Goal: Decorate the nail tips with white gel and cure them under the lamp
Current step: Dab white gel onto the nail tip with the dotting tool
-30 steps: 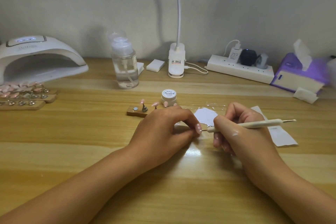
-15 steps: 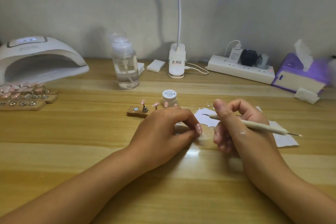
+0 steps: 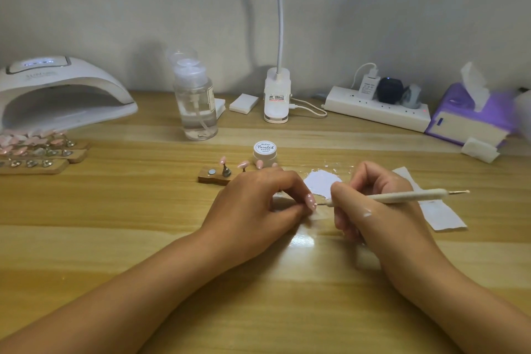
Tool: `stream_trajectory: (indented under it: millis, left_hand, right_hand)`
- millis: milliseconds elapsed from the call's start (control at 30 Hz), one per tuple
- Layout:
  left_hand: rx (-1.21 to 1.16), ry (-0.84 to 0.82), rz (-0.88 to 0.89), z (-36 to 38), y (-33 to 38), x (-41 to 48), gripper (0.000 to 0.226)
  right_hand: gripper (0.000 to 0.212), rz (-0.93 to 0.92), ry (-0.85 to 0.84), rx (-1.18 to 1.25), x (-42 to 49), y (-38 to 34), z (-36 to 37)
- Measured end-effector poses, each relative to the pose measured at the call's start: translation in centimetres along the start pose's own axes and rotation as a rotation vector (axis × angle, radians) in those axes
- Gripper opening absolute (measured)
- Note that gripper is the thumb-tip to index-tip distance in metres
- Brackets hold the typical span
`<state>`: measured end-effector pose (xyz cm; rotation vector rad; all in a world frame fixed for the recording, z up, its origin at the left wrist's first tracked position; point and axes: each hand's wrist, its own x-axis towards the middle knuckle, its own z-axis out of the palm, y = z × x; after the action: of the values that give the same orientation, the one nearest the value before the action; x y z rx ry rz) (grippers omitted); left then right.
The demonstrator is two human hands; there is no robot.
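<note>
Over the desk [image 3: 115, 238], the left hand [image 3: 258, 204] pinches a nail tip [image 3: 310, 200] while the right hand [image 3: 373, 210] grips the dotting pen [image 3: 408, 197] against it; any tremor could smear gel.

Probably a home nail-art desk: curing lamp [image 3: 61, 89], racks of nail tips [image 3: 34, 149], power strip [image 3: 376, 108].

You face a plain pale wall [image 3: 373, 8]; your striped wood-grain tabletop [image 3: 115, 238] meets it, with a white clip lamp [image 3: 277, 100] at the back.
</note>
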<state>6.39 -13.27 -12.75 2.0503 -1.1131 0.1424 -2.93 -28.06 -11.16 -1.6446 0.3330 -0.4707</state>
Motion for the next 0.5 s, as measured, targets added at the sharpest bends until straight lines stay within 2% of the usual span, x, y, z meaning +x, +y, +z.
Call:
stream_trajectory:
  millis: [500]
  left_hand:
    - [0.003,-0.006,-0.009,-0.04,0.11,-0.01,0.012]
  right_hand:
    - [0.026,0.019,0.005,-0.069,0.08,-0.03,0.17]
